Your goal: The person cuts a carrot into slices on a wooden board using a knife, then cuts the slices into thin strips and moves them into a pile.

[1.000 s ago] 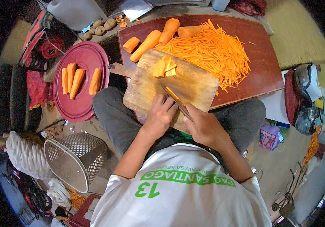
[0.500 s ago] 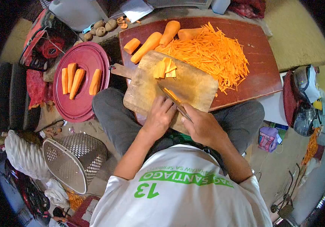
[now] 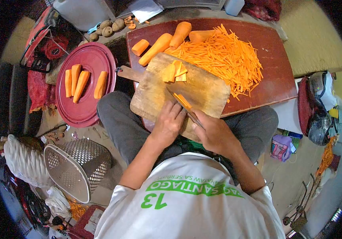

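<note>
My right hand [image 3: 212,129] is closed round the handle of a knife [image 3: 187,106], its blade slanting up and left over the wooden cutting board [image 3: 210,95]. Beside the blade lie thin carrot strips [image 3: 183,99]. My left hand [image 3: 169,122] is closed on the near side of the blade, fingertips pressed down on the board; what they hold there is mostly hidden, though it appears to be carrot. Flat carrot slices [image 3: 174,72] rest in a small stack near the far edge of the board. The board lies across my lap and the table's near edge.
A heap of shredded carrot [image 3: 226,59] covers much of the red table [image 3: 274,79], with peeled carrots [image 3: 157,48] to its left. More carrot pieces lie on a round red lid [image 3: 87,115]. On the floor at left, a perforated basket [image 3: 65,171] is tipped over.
The cut strips have tipped slightly away from the blade to the right. Both hands and the knife stay nearly in place; the whole view shifts a little.
</note>
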Demonstrator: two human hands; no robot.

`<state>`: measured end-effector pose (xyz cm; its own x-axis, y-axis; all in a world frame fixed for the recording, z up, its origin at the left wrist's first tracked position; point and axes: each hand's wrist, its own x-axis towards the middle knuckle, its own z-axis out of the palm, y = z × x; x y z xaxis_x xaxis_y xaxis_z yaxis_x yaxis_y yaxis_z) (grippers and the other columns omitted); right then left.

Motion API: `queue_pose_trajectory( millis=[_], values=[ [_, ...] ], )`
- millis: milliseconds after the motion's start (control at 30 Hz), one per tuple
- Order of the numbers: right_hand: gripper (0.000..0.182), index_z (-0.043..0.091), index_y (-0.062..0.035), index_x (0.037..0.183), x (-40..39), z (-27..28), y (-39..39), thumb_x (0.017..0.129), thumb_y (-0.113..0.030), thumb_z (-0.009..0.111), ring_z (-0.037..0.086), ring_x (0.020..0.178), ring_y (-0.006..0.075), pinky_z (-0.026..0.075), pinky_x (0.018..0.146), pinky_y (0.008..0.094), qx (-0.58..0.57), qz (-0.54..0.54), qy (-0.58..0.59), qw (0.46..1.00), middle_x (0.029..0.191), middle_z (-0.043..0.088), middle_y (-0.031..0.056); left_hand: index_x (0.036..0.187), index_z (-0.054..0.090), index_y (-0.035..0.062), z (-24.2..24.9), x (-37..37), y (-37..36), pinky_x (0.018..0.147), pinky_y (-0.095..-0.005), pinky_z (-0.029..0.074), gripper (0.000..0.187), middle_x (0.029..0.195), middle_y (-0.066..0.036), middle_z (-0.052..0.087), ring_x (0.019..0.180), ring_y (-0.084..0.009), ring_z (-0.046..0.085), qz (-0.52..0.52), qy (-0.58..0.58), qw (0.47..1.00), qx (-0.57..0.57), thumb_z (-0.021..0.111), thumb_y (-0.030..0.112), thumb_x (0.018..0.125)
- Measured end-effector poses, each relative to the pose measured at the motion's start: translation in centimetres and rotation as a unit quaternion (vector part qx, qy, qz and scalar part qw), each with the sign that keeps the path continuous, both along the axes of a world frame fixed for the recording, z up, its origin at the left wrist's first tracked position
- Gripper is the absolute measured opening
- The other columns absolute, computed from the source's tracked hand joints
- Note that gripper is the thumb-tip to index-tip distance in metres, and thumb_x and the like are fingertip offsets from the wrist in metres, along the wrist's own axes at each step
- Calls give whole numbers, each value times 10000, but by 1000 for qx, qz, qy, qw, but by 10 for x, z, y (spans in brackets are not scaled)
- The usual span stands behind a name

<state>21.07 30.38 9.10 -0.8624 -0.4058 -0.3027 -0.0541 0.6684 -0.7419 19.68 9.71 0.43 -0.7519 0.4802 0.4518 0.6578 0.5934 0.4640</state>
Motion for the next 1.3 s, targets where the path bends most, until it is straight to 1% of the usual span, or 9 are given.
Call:
queue_pose_trajectory(
  millis=[100,200,400,600,700,800,900,1000,1300],
  values=[
    [383,549,-4,1385,19,18,14,1053,-185,609,674,1074,529,547,865,577,0,-12,-49,999,1131,702,325,1104,707,-82,-1,5,-1,974,-503,531,360,1103,-193,624,1105,-401,600,12,-10,1000,1,708,65,776],
    [380,553,6,1375,31,5,18,1058,-198,600,677,1065,527,547,856,566,-1,-13,19,1000,1104,701,330,1109,703,-85,-6,4,-2,971,-501,531,363,1114,-197,613,1099,-399,598,12,-1,1000,3,703,59,775],
    [375,563,19,1368,-4,-11,-1,1059,-190,597,683,1049,530,550,857,553,-4,3,23,1000,1098,704,326,1128,708,-92,-8,3,-1,974,-498,533,378,1114,-197,617,1109,-400,600,2,-1,1000,-1,700,59,782],
    [356,564,4,1366,22,14,19,1060,-177,581,683,1033,529,548,856,550,0,-8,-17,1000,1065,697,333,1116,717,-93,-10,5,1,984,-500,535,367,1087,-194,630,1100,-404,613,16,4,1000,9,718,57,781],
    [365,561,3,1369,26,-9,18,1065,-196,591,686,1012,526,548,849,551,17,-12,11,1000,1046,699,322,1112,719,-93,-6,3,0,980,-501,537,359,1086,-196,639,1086,-403,621,14,13,1000,5,727,55,785],
    [367,570,-4,1360,2,-23,7,1069,-224,604,688,994,529,550,832,540,-36,-7,29,999,1043,701,305,1102,720,-93,-6,4,2,972,-497,541,348,1093,-200,647,1080,-402,625,20,16,1000,8,735,49,785],
    [384,551,-27,1397,-6,-11,5,1075,-229,606,689,1015,552,561,850,611,-53,-15,1,998,1093,715,324,1092,721,-93,-1,2,2,963,-488,544,339,1100,-201,651,1077,-399,626,23,23,999,12,737,48,783],
    [341,590,5,1324,16,-1,16,1073,-227,597,682,989,532,547,813,519,-46,-27,5,999,1033,695,311,1094,721,-93,-5,5,0,949,-477,544,343,1084,-192,647,1065,-395,623,26,15,999,10,724,51,783],
    [343,580,20,1338,-2,-18,2,1055,-173,602,690,1024,521,554,863,517,-5,8,33,999,1054,704,300,1064,726,-70,-7,4,0,921,-497,532,362,1026,-167,629,1009,-376,597,32,11,999,4,733,84,737]
  ],
)
